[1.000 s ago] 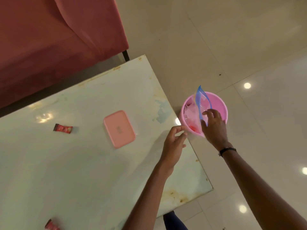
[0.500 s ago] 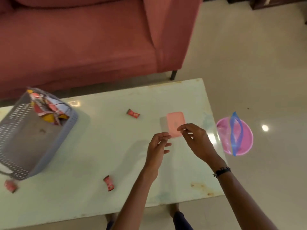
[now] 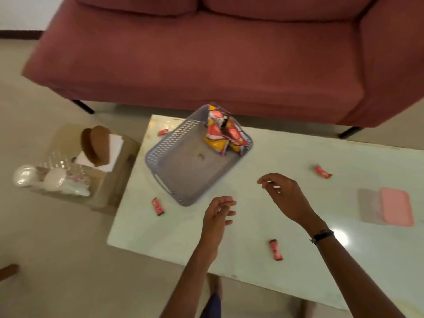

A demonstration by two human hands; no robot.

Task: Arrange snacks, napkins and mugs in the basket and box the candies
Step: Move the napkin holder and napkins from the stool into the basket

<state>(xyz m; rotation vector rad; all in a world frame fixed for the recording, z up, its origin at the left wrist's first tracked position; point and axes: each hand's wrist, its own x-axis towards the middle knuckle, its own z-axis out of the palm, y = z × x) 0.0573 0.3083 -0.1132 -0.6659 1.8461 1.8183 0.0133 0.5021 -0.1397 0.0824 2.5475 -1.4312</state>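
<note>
Fingers of left hand [image 3: 218,211] and right hand [image 3: 283,193] loosely spread, empty, above worktop [image 3: 263,260]; snack packets [image 3: 221,134] upright in grey basket [image 3: 183,166].

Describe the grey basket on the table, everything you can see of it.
The grey basket is a rectangular tub that looks like plastic, with perforated walls, rounded corners and a slot handle in its near end. It sits upright on the pale table, turned diagonally near the left end. Its floor is mostly bare; red and yellow snack packets stand bunched in its far corner. Neither hand touches it.
</note>
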